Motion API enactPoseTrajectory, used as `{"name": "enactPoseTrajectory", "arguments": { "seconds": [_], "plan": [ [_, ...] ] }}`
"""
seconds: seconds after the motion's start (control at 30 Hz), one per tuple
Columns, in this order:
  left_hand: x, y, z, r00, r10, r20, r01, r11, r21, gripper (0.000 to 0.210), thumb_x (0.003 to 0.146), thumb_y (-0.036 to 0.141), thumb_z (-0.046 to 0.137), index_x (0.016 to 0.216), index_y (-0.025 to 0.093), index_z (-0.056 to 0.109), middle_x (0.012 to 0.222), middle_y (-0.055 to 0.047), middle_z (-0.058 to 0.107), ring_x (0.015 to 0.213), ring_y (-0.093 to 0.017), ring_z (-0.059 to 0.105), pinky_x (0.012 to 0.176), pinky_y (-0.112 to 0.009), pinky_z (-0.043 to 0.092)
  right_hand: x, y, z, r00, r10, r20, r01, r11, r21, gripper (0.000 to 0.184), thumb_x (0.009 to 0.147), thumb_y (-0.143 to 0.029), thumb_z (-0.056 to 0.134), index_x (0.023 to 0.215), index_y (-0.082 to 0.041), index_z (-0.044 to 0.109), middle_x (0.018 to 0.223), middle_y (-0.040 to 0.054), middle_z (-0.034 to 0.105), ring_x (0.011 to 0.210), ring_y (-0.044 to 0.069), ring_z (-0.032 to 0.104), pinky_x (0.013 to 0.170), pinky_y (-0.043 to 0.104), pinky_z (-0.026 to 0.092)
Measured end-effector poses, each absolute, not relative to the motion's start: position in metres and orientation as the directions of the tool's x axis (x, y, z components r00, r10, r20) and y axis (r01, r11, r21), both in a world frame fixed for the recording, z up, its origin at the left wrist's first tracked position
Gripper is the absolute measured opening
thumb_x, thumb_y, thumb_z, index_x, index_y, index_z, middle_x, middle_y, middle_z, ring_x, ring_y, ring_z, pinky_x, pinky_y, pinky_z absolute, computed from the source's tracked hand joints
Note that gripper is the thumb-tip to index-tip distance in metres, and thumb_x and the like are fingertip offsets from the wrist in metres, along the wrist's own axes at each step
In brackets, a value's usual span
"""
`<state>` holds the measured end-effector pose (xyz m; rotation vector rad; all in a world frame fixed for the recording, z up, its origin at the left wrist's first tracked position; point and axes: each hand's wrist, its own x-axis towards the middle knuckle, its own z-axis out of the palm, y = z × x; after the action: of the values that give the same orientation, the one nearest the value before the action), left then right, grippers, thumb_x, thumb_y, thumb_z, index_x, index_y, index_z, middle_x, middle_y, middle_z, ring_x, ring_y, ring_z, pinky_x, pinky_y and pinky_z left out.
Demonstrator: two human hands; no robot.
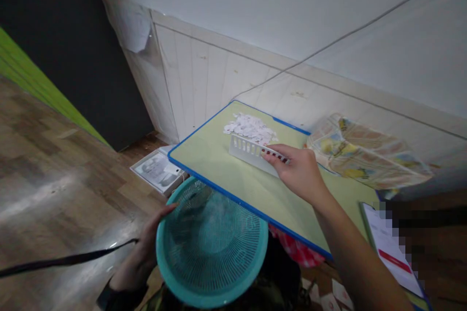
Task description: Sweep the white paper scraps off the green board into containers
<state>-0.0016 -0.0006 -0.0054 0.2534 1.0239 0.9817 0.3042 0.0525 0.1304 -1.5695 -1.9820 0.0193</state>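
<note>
My right hand grips the near end of a small white slotted basket heaped with white paper scraps. The basket rests on a pale green table with a blue edge. My left hand holds the left rim of a round teal mesh basket, which hangs below the table's front edge, over my lap. The inside of the teal basket looks bare.
A clear plastic bag of printed packets lies on the table at the right. A paper on a clipboard sits at the near right. A white box lies on the wooden floor by the white panelled wall. A black strap crosses the lower left.
</note>
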Motion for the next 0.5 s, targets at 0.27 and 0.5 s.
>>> {"name": "enactPoseTrajectory", "arguments": {
  "seconds": [0.27, 0.5],
  "plan": [
    [0.001, 0.005, -0.007, 0.163, 0.716, -0.679, -0.576, 0.628, 0.523, 0.014, 0.069, 0.030, 0.072, 0.073, 0.016, 0.071, 0.068, -0.008, 0.074, 0.055, -0.020, 0.065, 0.055, -0.029, 0.055, 0.309, 0.056, 0.131, -0.090, 0.882, 0.463, 0.869, 0.297, -0.396, 0.020, 0.083, -0.023, 0.062, 0.099, -0.020, 0.074, 0.098, 0.0041, 0.075, 0.081, 0.020, 0.071, 0.070, 0.027, 0.051],
    [-0.001, 0.007, -0.011, 0.174, 0.743, -0.646, -0.596, 0.602, 0.532, 0.011, 0.070, 0.025, 0.072, 0.074, 0.015, 0.072, 0.066, -0.009, 0.073, 0.052, -0.019, 0.065, 0.052, -0.029, 0.055, 0.313, 0.051, 0.125, -0.128, 0.906, 0.402, 0.844, 0.313, -0.436, 0.019, 0.084, -0.023, 0.062, 0.097, -0.022, 0.075, 0.095, 0.0016, 0.076, 0.078, 0.019, 0.071, 0.066, 0.026, 0.050]
  ]
}}
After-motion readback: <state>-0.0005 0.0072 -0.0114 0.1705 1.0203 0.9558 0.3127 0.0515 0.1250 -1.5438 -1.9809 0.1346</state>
